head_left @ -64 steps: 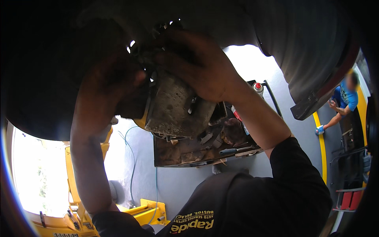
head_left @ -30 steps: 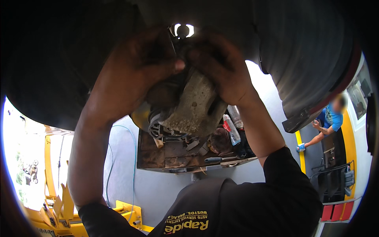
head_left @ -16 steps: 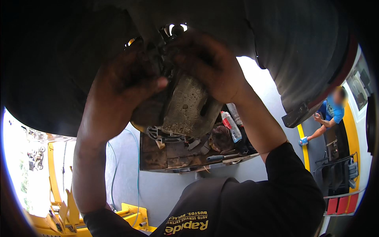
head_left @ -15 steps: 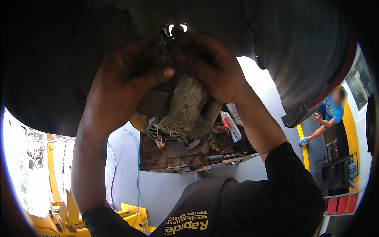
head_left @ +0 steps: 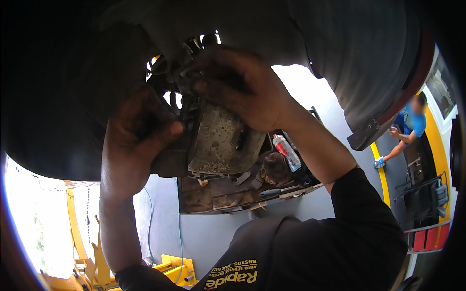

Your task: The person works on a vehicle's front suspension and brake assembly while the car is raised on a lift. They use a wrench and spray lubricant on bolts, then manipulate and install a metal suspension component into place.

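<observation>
Under a dark vehicle body, a pitted grey metal housing [head_left: 216, 140] hangs in front of me, with dark metal parts [head_left: 189, 92] above it. My left hand [head_left: 131, 145] is raised beside these parts on the left, fingers curled and thumb pointing inward; deep shadow hides what lies in its grip. Over the top of the housing reaches my right hand [head_left: 255, 92]. Its fingers and thumb close at the dark metal parts, and what they pinch is too dark to name.
Below stands a work tray [head_left: 204, 206] with a red-and-white spray can [head_left: 286, 151], a dark round object [head_left: 276, 169] and several tools. Yellow lift equipment [head_left: 170, 271] is at lower left. At right a person [head_left: 412, 121] in blue sits by a yellow floor line.
My left hand has moved down and left, away from my right hand, uncovering gaps among the metal parts. My right hand has shifted slightly left. The view has tilted a little.
</observation>
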Motion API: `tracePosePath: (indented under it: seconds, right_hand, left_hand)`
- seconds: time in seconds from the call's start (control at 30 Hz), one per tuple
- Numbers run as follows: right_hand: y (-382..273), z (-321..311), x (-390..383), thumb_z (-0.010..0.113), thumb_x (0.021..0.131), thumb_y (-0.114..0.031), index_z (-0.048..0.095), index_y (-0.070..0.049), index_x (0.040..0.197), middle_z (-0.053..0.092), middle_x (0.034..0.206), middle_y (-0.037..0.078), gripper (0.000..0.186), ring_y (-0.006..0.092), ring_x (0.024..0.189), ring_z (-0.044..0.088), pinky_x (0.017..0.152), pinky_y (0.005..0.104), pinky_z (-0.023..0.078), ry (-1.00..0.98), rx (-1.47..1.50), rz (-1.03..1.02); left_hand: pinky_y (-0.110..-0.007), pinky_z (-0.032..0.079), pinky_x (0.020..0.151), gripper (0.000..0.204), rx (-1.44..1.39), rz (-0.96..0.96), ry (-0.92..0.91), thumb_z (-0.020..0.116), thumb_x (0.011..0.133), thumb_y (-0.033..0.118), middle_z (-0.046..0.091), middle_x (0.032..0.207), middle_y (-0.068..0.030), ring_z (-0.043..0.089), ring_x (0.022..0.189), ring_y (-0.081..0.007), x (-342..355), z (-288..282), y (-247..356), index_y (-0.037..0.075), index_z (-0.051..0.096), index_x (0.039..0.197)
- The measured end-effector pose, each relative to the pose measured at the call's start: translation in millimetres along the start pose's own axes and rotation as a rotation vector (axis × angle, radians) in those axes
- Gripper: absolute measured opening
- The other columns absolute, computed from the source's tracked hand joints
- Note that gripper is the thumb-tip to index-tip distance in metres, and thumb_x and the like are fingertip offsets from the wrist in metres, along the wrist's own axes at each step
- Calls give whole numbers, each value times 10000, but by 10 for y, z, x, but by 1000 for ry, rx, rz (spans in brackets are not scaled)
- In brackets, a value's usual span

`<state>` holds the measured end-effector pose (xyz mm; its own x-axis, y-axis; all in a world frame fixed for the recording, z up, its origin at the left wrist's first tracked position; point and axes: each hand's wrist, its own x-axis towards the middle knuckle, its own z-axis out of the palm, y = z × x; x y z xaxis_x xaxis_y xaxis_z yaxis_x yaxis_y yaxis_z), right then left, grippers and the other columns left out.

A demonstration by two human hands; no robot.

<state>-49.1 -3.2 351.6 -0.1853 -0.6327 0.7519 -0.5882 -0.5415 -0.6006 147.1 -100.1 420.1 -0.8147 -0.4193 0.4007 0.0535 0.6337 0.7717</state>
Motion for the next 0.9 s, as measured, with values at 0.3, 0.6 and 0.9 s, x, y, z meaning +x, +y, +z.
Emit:
tracePosePath:
  seconds: [0.3,0.6,0.9]
  right_hand:
    - [14,-13,-11,687,994,-111,652,-30,1222,727,1065,61,245,142,1016,682,905,308,538,29,69,31]
    - [0,-37,15,688,988,-79,646,-21,1223,715,1104,70,245,146,1030,680,911,308,534,16,114,-70]
    - [19,-18,3,654,996,-64,644,2,1200,717,1102,77,214,150,1063,670,925,306,523,15,155,-41]
  left_hand:
    - [-253,478,854,160,-250,-4,31,726,926,19,656,944,-18,605,898,-83,-79,-8,-244,38,607,1032]
    - [-253,477,866,133,-383,53,45,724,938,62,671,1023,-57,606,918,-93,-80,69,-343,42,614,1011]
    - [-256,487,844,145,-519,159,-31,739,933,109,698,1090,-96,632,926,-111,-78,144,-352,49,625,1000]
